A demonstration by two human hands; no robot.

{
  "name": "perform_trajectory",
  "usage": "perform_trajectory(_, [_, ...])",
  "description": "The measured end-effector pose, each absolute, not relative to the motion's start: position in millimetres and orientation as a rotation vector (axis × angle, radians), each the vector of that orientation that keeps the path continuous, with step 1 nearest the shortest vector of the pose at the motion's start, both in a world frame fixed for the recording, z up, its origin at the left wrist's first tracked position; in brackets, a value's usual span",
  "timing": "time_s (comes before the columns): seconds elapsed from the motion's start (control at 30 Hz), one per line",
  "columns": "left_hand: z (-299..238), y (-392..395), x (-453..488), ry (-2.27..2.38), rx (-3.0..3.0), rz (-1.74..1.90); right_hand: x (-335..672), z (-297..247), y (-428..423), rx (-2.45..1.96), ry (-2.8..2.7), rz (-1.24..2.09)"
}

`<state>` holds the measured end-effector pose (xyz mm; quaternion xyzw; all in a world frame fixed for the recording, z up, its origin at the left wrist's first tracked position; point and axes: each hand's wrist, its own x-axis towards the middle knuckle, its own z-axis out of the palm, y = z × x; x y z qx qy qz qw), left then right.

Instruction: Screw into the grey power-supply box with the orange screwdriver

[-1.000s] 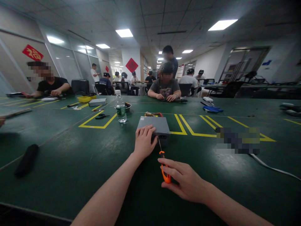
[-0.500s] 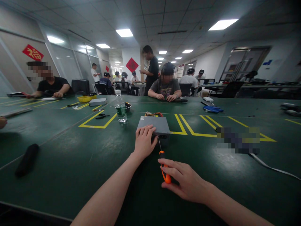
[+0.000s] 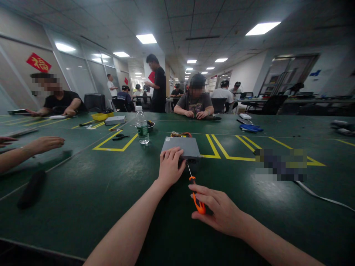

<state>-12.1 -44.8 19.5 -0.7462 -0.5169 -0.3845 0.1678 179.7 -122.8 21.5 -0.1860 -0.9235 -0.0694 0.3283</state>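
A grey metal computer power supply (image 3: 183,145) lies on the green table, with bundled coloured wires (image 3: 180,135) at its far side. My left hand (image 3: 171,166) grips its near left corner, fingers over the top and thumb against the near face. My right hand (image 3: 215,207) has its fingers around the orange and black handle of a screwdriver (image 3: 197,195). The thin shaft points up and away to the near face of the power supply, by the left thumb. Whether the tip sits in a screw is too small to tell.
A water bottle (image 3: 142,127) stands left of the power supply, by a small bowl (image 3: 151,125). Black pliers-like tool (image 3: 120,137), blue gloves (image 3: 251,128) and a black object (image 3: 31,189) lie about. Another person's hand (image 3: 46,145) reaches in from the left. Someone sits opposite (image 3: 195,99).
My right hand and the screwdriver handle have shifted slightly right. My left hand and the power supply stay put. Another person's arms have come in at left; the standing person has moved left.
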Motion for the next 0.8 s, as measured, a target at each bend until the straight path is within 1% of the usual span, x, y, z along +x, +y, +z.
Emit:
perform_trajectory(0.13, [20.0, -45.2, -11.8, -1.476, -2.131, -1.105, 178.2, 25.2, -125.6, -0.518, -2.497, -0.165])
perform_trajectory(0.23, [20.4, -45.4, -11.5, -1.475, -2.131, -1.103, 178.0, 29.7, -126.9, -0.501, -2.545, -0.230])
perform_trajectory(0.43, [20.2, -45.0, -11.4, -1.477, -2.128, -1.104, 190.2, 36.2, -125.5, -0.361, -2.417, -0.351])
perform_trajectory(0.57, [20.0, -44.8, -11.8, -1.477, -2.128, -1.098, 200.3, 38.9, -124.4, -0.370, -2.350, -0.409])
perform_trajectory(0.8, [19.6, -44.7, -12.1, -1.476, -2.135, -1.101, 205.1, 36.9, -121.6, -0.395, -2.344, -0.412])
